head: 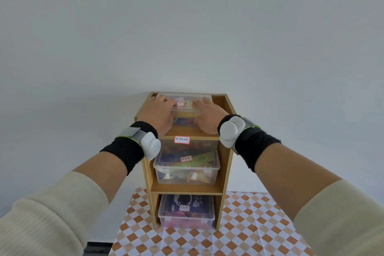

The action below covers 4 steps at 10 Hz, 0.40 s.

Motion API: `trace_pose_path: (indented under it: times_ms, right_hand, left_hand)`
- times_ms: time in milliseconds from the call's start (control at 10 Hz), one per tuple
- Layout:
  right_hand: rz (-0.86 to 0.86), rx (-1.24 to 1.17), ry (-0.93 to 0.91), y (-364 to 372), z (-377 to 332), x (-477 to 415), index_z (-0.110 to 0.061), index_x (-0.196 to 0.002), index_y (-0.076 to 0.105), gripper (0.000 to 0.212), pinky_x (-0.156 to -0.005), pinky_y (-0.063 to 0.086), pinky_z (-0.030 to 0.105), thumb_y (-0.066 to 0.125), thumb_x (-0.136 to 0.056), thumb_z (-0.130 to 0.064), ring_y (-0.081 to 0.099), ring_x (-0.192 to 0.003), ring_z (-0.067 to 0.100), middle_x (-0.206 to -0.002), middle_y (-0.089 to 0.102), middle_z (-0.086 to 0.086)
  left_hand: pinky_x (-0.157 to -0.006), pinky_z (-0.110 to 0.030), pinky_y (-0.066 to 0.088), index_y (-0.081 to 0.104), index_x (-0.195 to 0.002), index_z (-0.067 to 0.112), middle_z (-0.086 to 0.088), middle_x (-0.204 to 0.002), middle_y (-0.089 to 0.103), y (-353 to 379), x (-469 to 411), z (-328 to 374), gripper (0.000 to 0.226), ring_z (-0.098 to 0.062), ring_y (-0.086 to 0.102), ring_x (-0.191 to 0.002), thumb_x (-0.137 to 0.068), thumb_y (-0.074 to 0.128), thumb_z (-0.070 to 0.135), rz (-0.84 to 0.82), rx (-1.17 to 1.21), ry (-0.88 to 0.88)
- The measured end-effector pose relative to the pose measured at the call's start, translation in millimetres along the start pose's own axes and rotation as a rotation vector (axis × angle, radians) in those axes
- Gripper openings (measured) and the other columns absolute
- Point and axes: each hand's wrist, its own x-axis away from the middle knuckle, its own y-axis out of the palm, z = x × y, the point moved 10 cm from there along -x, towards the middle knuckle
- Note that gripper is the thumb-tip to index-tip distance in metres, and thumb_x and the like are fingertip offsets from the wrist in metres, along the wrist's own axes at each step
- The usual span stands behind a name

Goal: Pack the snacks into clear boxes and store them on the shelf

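Note:
A small wooden shelf point(225, 164) with three levels stands on the checkered table. On its top level lies a clear lidded box of snacks point(185, 97) with a red-edged label. My left hand point(159, 112) grips the box's left front corner and my right hand point(209, 113) grips its right front corner, fingers over the lid. A second clear box point(186, 170) with colourful snack packets fills the middle level. A third clear box point(186, 214) with a dark packet and pink items sits on the bottom level.
A checkered orange-and-white cloth point(249, 230) covers the table under the shelf. A plain white wall stands right behind. A red-edged label point(182, 140) is stuck on the shelf board above the middle box. The table's left edge falls near the shelf's left side.

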Motion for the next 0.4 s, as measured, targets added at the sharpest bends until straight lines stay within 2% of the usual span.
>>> trace_pose_path:
  times_ms: [100,200,300,400]
  right_hand:
    - [-0.020,0.000,-0.006,-10,-1,12,-0.022,-0.153,0.029,0.067,-0.103,0.048,0.041,0.062,-0.095,-0.030,0.053,-0.126,0.030,-0.150,0.041,0.005]
    - [-0.064,0.034,-0.075,-24,-6,21,-0.024,-0.151,0.035,0.064,-0.107,0.043,0.039,0.061,-0.094,-0.038,0.050,-0.131,0.027,-0.147,0.049,0.002]
    - [-0.120,0.106,-0.119,-60,-12,39,-0.024,-0.146,0.045,0.058,-0.102,0.039,0.033,0.061,-0.093,-0.042,0.052,-0.128,0.023,-0.144,0.053,-0.001]
    - [-0.204,0.160,-0.154,-102,-13,62,-0.028,-0.140,0.054,0.051,-0.103,0.042,0.033,0.061,-0.093,-0.047,0.056,-0.122,0.018,-0.137,0.058,-0.006]
  left_hand:
    - [-0.092,-0.038,0.049,0.056,-0.128,0.023,-0.007,-0.122,0.060,-5,-2,5,0.036,-0.028,0.054,-0.112,-0.093,0.054,0.032,-0.101,-0.017,-0.003]
    - [-0.092,-0.040,0.050,0.057,-0.128,0.026,-0.006,-0.120,0.063,-16,-1,17,0.042,-0.028,0.058,-0.109,-0.089,0.060,0.042,-0.164,-0.057,-0.006]
    - [-0.089,-0.036,0.049,0.059,-0.124,0.027,-0.002,-0.120,0.064,-37,-2,30,0.040,-0.024,0.058,-0.103,-0.087,0.061,0.042,-0.207,-0.070,-0.038]
    - [-0.094,-0.033,0.047,0.062,-0.122,0.031,0.009,-0.121,0.063,-59,-8,58,0.038,-0.015,0.059,-0.107,-0.088,0.061,0.048,-0.313,0.044,-0.020]
